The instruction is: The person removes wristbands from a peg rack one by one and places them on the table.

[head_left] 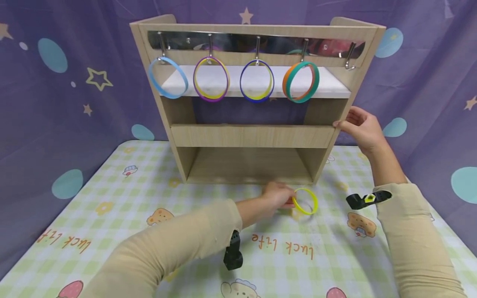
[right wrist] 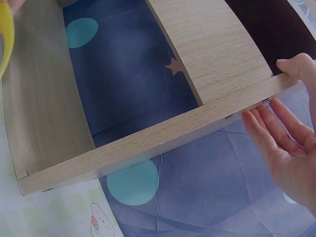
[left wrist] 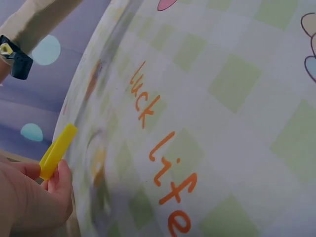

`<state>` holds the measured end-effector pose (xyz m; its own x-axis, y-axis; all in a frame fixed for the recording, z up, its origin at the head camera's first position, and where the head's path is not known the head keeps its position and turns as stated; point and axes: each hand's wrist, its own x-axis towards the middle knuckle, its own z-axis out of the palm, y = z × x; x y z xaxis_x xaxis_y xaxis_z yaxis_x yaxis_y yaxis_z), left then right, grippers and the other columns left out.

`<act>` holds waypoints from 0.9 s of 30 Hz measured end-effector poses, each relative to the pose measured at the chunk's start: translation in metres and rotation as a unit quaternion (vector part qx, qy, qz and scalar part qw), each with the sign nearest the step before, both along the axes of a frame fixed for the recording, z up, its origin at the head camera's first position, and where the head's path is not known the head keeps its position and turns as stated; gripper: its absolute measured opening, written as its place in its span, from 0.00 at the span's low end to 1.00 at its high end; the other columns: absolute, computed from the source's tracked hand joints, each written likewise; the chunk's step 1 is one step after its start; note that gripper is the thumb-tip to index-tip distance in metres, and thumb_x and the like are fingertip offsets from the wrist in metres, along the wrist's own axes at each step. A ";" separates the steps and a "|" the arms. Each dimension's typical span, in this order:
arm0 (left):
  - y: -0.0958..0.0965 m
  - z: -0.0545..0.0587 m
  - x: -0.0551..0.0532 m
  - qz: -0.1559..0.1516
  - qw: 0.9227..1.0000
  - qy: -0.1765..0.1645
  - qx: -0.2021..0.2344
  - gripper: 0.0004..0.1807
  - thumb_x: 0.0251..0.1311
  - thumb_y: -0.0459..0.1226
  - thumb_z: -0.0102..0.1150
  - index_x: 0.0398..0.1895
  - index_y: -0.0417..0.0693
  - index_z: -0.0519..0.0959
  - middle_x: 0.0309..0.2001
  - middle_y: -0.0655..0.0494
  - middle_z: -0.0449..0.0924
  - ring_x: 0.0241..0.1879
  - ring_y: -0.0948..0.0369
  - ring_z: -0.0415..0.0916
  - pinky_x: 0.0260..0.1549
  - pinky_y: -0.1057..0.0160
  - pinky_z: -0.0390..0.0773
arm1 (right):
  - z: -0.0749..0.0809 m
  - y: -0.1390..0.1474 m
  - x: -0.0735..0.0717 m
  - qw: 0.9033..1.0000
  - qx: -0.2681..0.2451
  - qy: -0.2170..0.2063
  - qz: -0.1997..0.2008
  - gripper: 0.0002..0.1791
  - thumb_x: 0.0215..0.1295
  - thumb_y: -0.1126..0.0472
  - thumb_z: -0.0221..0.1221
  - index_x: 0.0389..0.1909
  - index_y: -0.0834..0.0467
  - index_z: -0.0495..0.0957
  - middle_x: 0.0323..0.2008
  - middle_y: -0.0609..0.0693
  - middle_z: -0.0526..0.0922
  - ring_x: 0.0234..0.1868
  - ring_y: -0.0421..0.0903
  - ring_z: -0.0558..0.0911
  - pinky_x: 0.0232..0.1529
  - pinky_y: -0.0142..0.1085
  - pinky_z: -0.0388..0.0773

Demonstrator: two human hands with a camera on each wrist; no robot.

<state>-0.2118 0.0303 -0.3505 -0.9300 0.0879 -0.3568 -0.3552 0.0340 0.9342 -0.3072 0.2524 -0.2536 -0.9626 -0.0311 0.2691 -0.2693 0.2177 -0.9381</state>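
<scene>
My left hand (head_left: 276, 195) pinches a yellow silicone wristband (head_left: 316, 203) between thumb and fingers, just above the tablecloth in front of the shelf. In the left wrist view the wristband (left wrist: 59, 150) appears edge-on in the fingertips. My right hand (head_left: 363, 128) grips the right side panel of the wooden shelf (head_left: 253, 135). As the right wrist view shows, the thumb lies on the panel's front edge and the fingers (right wrist: 281, 133) press its outer face. Wristbands hang from the rack: light blue (head_left: 168, 78), purple with yellow (head_left: 211, 79), dark blue with yellow (head_left: 257, 80), orange with green (head_left: 301, 82).
On the metal strip, the rightmost hook (head_left: 349, 58) carries no band. A white board (head_left: 231, 80) lies behind the hanging bands. The checked tablecloth (head_left: 208, 265) covers the table, and a purple curtain (head_left: 93, 136) surrounds it.
</scene>
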 end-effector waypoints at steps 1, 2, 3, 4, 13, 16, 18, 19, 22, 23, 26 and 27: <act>0.000 -0.001 0.000 0.001 1.000 -0.001 -0.003 0.15 0.53 0.23 0.56 0.46 0.28 0.79 0.43 0.33 0.83 0.23 0.64 0.75 0.42 0.60 0.87 | 0.000 0.000 0.000 1.000 0.003 -0.001 -0.002 0.23 0.58 0.66 0.64 0.54 0.52 0.73 0.36 0.30 0.81 0.39 0.29 0.78 0.35 0.17 0.79; 0.001 -0.002 0.001 0.003 1.000 -0.003 -0.005 0.15 0.53 0.24 0.56 0.45 0.28 0.80 0.43 0.33 0.83 0.23 0.64 0.75 0.42 0.60 0.87 | 0.000 0.000 0.000 1.000 0.006 -0.002 -0.003 0.23 0.58 0.66 0.64 0.55 0.51 0.73 0.36 0.30 0.80 0.39 0.29 0.78 0.35 0.17 0.79; 0.002 -0.003 0.001 0.004 1.000 -0.003 -0.006 0.14 0.53 0.24 0.57 0.44 0.28 0.80 0.42 0.33 0.83 0.23 0.64 0.75 0.43 0.60 0.87 | 0.000 0.000 0.000 1.000 0.009 -0.002 -0.003 0.23 0.58 0.66 0.64 0.55 0.51 0.73 0.36 0.30 0.80 0.39 0.29 0.78 0.36 0.17 0.79; 0.003 -0.004 0.001 0.006 1.000 -0.005 -0.004 0.13 0.53 0.24 0.57 0.43 0.28 0.80 0.42 0.33 0.83 0.23 0.63 0.76 0.43 0.60 0.87 | 0.000 0.000 0.000 1.000 0.012 -0.002 -0.004 0.23 0.58 0.65 0.64 0.55 0.52 0.73 0.36 0.30 0.80 0.39 0.29 0.78 0.35 0.17 0.79; 0.012 -0.006 0.000 0.013 1.000 -0.010 0.015 0.11 0.54 0.23 0.58 0.41 0.28 0.81 0.41 0.35 0.84 0.24 0.62 0.77 0.43 0.60 0.87 | 0.001 0.000 -0.001 1.000 0.014 -0.001 -0.003 0.23 0.59 0.66 0.63 0.55 0.52 0.72 0.36 0.30 0.80 0.40 0.29 0.78 0.35 0.17 0.79; 0.015 -0.006 -0.002 0.026 0.999 -0.019 0.020 0.10 0.53 0.23 0.59 0.40 0.28 0.81 0.41 0.35 0.84 0.23 0.62 0.77 0.42 0.60 0.87 | 0.001 0.000 -0.001 1.000 0.017 0.000 -0.004 0.23 0.59 0.66 0.63 0.55 0.52 0.73 0.36 0.30 0.80 0.40 0.29 0.78 0.36 0.17 0.79; 0.018 -0.007 -0.004 0.036 0.999 -0.026 0.025 0.10 0.52 0.22 0.59 0.39 0.29 0.80 0.41 0.34 0.84 0.23 0.62 0.78 0.40 0.61 0.88 | 0.001 0.000 -0.001 1.000 0.015 0.001 -0.005 0.22 0.59 0.66 0.63 0.55 0.51 0.73 0.36 0.30 0.80 0.40 0.29 0.78 0.36 0.17 0.79; 0.019 -0.007 -0.005 0.041 0.998 -0.029 0.027 0.10 0.52 0.22 0.59 0.39 0.29 0.80 0.41 0.34 0.84 0.23 0.61 0.79 0.40 0.61 0.88 | 0.001 0.000 -0.001 1.000 0.013 0.001 -0.005 0.22 0.59 0.66 0.63 0.54 0.51 0.73 0.36 0.30 0.80 0.40 0.29 0.78 0.36 0.17 0.79; 0.022 -0.010 -0.008 0.052 0.997 -0.040 0.030 0.09 0.51 0.22 0.60 0.38 0.30 0.80 0.37 0.36 0.85 0.24 0.60 0.80 0.38 0.63 0.88 | 0.000 0.000 -0.001 1.000 0.005 0.002 -0.004 0.21 0.58 0.66 0.64 0.53 0.50 0.74 0.35 0.30 0.81 0.39 0.29 0.78 0.36 0.17 0.79; 0.023 -0.011 -0.009 0.054 0.997 -0.044 0.032 0.09 0.52 0.23 0.61 0.38 0.31 0.80 0.35 0.38 0.85 0.24 0.60 0.80 0.37 0.64 0.88 | 0.000 0.000 -0.001 1.000 0.004 0.002 -0.003 0.21 0.58 0.67 0.64 0.52 0.50 0.74 0.35 0.30 0.81 0.39 0.29 0.78 0.36 0.17 0.79; 0.024 -0.013 -0.011 0.055 0.997 -0.053 0.031 0.09 0.52 0.23 0.62 0.38 0.31 0.80 0.29 0.44 0.83 0.25 0.59 0.81 0.36 0.65 0.88 | 0.000 0.000 -0.001 1.000 0.007 0.001 -0.001 0.21 0.58 0.66 0.64 0.51 0.49 0.74 0.35 0.30 0.81 0.39 0.29 0.79 0.36 0.17 0.79; 0.024 -0.014 -0.011 0.052 0.997 -0.053 0.029 0.09 0.52 0.23 0.61 0.38 0.31 0.80 0.29 0.45 0.83 0.26 0.59 0.81 0.37 0.64 0.88 | 0.001 0.001 -0.001 1.000 0.011 0.002 -0.002 0.21 0.58 0.66 0.64 0.52 0.49 0.74 0.35 0.30 0.81 0.39 0.29 0.79 0.36 0.17 0.79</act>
